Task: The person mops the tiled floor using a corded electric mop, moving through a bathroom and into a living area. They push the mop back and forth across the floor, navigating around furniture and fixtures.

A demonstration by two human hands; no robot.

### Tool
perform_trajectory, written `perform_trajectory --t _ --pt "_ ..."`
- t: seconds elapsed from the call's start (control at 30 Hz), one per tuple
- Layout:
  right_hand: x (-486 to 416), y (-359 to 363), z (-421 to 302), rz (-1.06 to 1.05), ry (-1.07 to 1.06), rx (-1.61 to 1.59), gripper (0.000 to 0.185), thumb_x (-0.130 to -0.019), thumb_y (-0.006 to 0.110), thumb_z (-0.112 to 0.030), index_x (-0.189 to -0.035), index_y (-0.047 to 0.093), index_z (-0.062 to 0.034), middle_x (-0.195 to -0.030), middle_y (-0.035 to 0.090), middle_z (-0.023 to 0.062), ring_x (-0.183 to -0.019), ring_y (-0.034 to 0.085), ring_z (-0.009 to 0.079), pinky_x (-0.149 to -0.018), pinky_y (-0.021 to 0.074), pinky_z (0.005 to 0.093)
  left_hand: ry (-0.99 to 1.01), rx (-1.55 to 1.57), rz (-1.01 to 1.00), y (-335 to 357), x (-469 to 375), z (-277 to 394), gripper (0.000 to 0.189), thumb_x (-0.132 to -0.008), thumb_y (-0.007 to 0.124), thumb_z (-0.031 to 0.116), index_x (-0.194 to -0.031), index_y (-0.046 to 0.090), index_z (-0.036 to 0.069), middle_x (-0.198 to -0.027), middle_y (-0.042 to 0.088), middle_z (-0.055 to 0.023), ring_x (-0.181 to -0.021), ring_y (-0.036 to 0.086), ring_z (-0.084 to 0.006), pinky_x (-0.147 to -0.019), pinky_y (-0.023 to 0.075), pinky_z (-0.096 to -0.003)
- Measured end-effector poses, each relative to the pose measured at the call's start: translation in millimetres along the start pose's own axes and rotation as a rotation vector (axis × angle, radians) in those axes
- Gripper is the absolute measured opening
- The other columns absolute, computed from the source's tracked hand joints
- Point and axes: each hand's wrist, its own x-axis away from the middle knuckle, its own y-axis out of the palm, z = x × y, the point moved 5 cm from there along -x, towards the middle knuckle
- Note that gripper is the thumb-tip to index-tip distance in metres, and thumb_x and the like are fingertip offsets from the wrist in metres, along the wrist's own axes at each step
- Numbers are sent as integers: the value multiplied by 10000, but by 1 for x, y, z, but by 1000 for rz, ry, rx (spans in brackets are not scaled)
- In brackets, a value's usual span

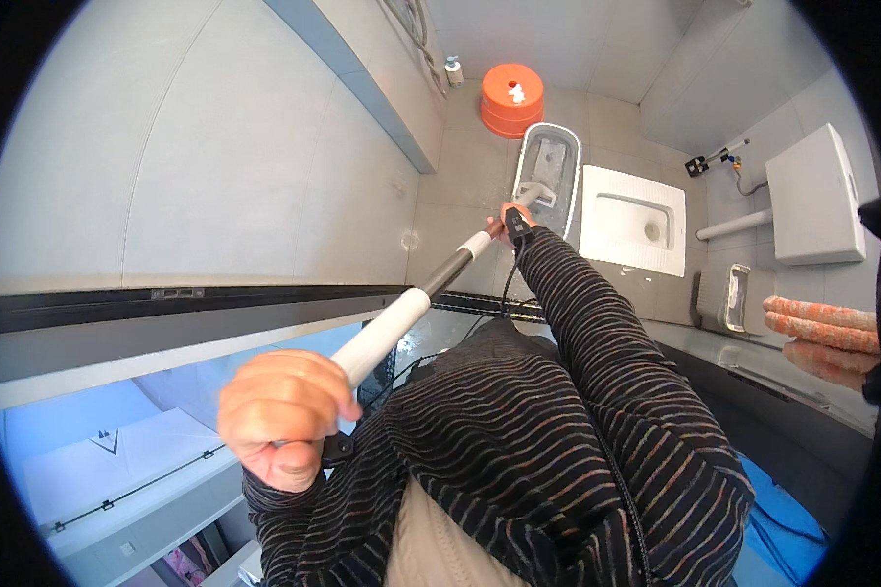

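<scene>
My left hand (290, 414) is closed around the upper end of a mop handle (382, 334), close to my body. Further down the same handle, my right hand (515, 220) grips the pole just above the bucket. The handle has white sleeves over a dark shaft and slants away to the upper right. Its flat mop head (536, 194) is inside an oblong grey-and-white bucket (577, 176). The bucket appears to hold water, and a pale flat part (550, 158) shows in it; my right hand hides some of the near end.
A white squat toilet (595, 253) is set in the tiled floor right of the bucket. Behind stand an orange stool (512, 117) and a pump bottle (453, 72). A cistern (807, 198) hangs at right, near orange towels (822, 323). A black door track (477, 302) crosses the floor.
</scene>
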Motion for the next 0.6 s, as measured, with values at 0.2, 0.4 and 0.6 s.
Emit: perform_trajectory --t 0.2,0.4,0.6 --pt "51 29 9 375 401 -339 302 -884 460 -138 -1154 395 -18 -891 507 174 -729 576 283 -604 513 414 -105 4 88 -36 36 -1 393 -918 605 288 -623 462 71 -463 479 -17 -423 550 -182 -425 490 -342" --pt "80 79 8 371 433 -171 228 -862 461 -102 -1062 478 6 -852 588 187 -649 603 266 -488 463 400 34 -22 149 -77 52 11 377 -941 557 230 -619 434 78 -445 473 -6 -378 518 -158 -405 491 -334" --pt "54 70 0 431 524 -402 228 -833 515 -83 -1055 512 -32 -952 590 148 -779 613 269 -642 527 399 -78 -181 244 -69 57 -23 412 -941 509 175 -559 389 79 -442 454 -32 -386 501 -169 -411 464 -326"
